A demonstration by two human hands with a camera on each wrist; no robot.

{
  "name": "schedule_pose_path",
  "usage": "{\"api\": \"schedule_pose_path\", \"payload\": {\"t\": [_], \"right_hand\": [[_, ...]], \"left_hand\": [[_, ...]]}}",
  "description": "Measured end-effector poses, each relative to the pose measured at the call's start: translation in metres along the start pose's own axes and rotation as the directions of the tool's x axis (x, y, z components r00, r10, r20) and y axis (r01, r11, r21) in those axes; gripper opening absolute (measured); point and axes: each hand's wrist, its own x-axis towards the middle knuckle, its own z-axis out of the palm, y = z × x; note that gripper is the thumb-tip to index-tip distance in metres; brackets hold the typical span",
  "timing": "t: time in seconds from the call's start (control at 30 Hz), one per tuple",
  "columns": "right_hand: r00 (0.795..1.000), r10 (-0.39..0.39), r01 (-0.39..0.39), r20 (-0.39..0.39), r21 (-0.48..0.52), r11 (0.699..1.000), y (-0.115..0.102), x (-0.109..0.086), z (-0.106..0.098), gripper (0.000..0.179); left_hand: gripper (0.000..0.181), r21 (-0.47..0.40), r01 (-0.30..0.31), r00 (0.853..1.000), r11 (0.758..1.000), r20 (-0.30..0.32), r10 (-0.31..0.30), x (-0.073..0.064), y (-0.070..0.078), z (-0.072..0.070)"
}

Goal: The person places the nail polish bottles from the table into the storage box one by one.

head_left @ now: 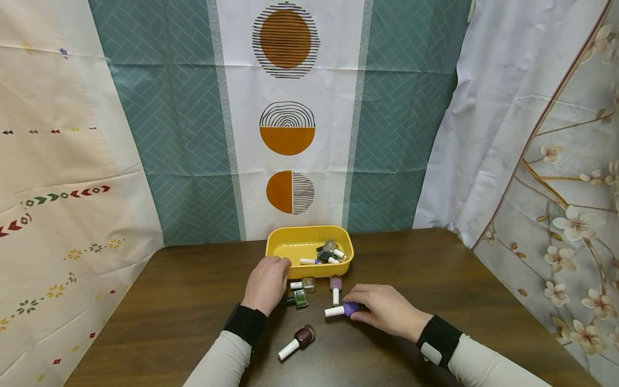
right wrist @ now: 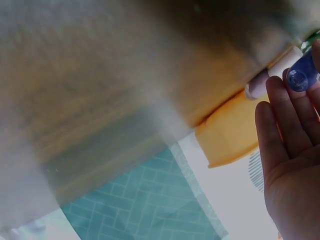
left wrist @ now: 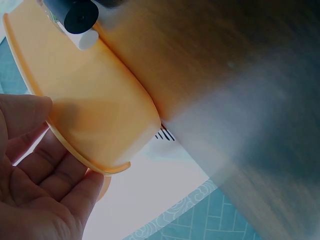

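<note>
My left hand [head_left: 267,285] pinches the near left rim of a yellow plastic tub [head_left: 278,242], with the thumb on one side and the fingers on the other in the left wrist view. A blue-purple nail polish bottle [head_left: 351,308] with a white cap is between the thumb and fingers of my right hand [head_left: 387,309]. Just beyond it lies a mauve nail polish bottle [head_left: 336,281], its white cap toward me. Beside my left hand are a gold glitter nail polish [head_left: 308,285] and a green one [head_left: 301,299] with a dark cap. Nearer me lies a dark maroon nail polish [head_left: 304,336].
Inside the tub's right part are several nail polish bottles [head_left: 331,246], some white-capped. The tub stands at the back of a dark wooden table [head_left: 193,301]. Patterned cloths [head_left: 406,150] hang behind the table and at both sides.
</note>
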Motion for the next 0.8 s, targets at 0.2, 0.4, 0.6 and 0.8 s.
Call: {"api": "schedule_pose_path", "payload": {"t": [0.2, 0.4, 0.6, 0.8], "right_hand": [[1.000, -0.011, 0.011, -0.029, -0.008, 1.000, -0.001, 0.006, -0.007, 0.034], [0.998, 0.013, -0.014, -0.056, -0.016, 1.000, -0.002, 0.013, -0.014, 0.037], [0.995, 0.045, -0.047, -0.090, -0.022, 0.999, -0.005, 0.022, -0.023, 0.037], [0.991, 0.047, -0.053, -0.124, -0.043, 0.998, -0.005, 0.031, -0.031, 0.039]], "left_hand": [[0.009, 0.007, 0.006, 1.000, 1.000, 0.001, -0.006, 0.000, 0.000, 0.000], [0.009, 0.004, 0.002, 1.000, 1.000, -0.008, -0.002, -0.001, 0.000, -0.001], [0.009, 0.003, 0.002, 1.000, 1.000, -0.003, -0.002, -0.001, 0.000, -0.001], [0.010, 0.000, 0.004, 1.000, 1.000, 0.005, -0.004, -0.001, 0.000, -0.001]]}}
